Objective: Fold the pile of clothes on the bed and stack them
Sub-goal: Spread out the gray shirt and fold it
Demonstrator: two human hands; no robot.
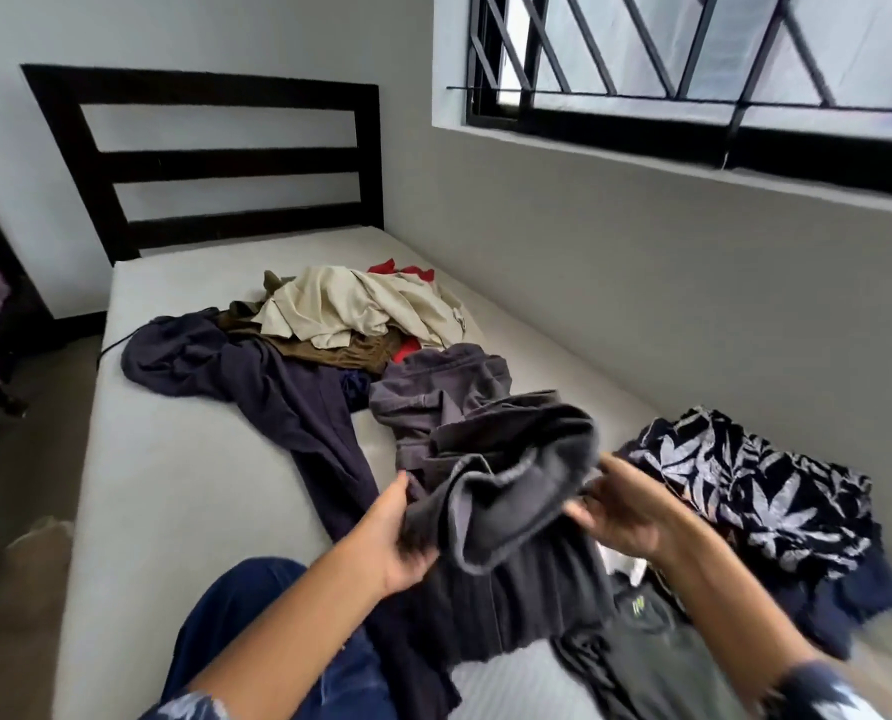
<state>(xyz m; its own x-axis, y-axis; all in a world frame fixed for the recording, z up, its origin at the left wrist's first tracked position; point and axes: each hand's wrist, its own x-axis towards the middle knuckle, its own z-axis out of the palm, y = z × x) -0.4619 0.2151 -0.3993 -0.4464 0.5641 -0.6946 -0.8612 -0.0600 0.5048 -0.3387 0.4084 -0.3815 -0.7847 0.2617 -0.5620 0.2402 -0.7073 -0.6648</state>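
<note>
The grey garment hangs bunched just above the bed — soft, limp stuff, best taken by its hem corners. Left hand and right hand both grip it; the unfolded pile waits beyond.

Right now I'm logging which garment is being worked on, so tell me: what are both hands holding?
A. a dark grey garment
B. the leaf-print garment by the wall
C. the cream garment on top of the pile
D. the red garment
A: the left hand and right hand both grip the dark grey garment, while the cream garment and leaf-print garment lie untouched on the bed.
</note>
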